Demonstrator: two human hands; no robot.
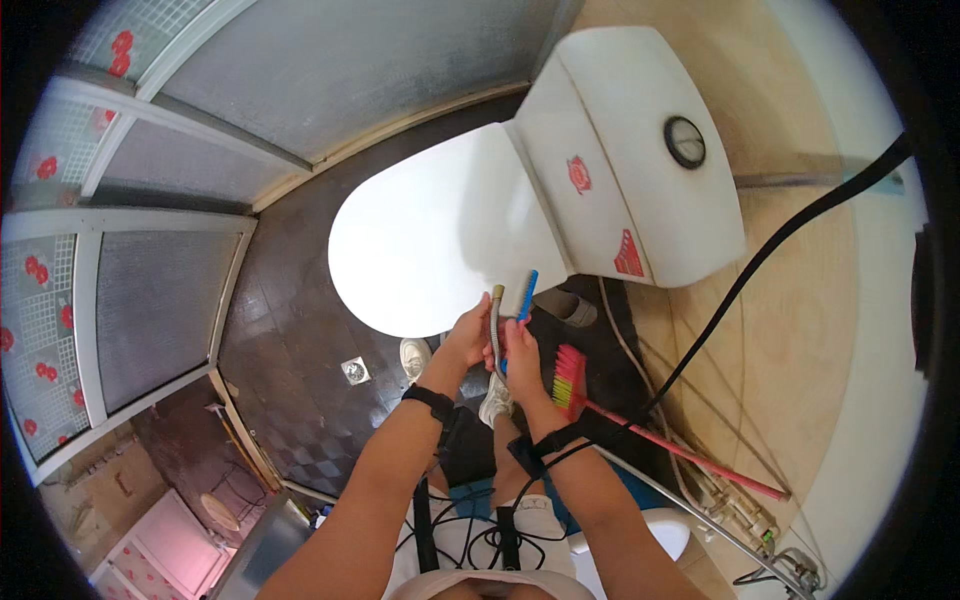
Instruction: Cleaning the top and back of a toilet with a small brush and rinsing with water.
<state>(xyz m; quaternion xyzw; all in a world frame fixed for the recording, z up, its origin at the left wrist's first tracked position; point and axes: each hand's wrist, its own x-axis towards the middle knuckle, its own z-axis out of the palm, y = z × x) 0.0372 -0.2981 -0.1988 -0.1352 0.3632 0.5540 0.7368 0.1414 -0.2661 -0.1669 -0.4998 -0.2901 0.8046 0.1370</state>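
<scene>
My left hand (471, 336) is closed around a flexible metal hose (494, 330) with a brass-coloured end fitting, which points up in front of the lid. My right hand (523, 354) grips a blue brush (529, 294) close beside it, its head projecting past my fingers. The two hands nearly touch, and the lower parts of hose and brush are partly hidden by my fingers. Just beyond them lies the closed white lid (420, 232) of a toilet, with the cistern (637, 157) at its far right. A round flush button (684, 142) sits on top of the cistern.
A red broom (571, 381) leans at the right, its red handle (697, 461) reaching toward exposed pipes (739, 514) by the wall. A floor drain (355, 370) lies left of my shoes (415, 358). Framed frosted panels (161, 277) enclose the left. A black cable (772, 255) crosses the right side.
</scene>
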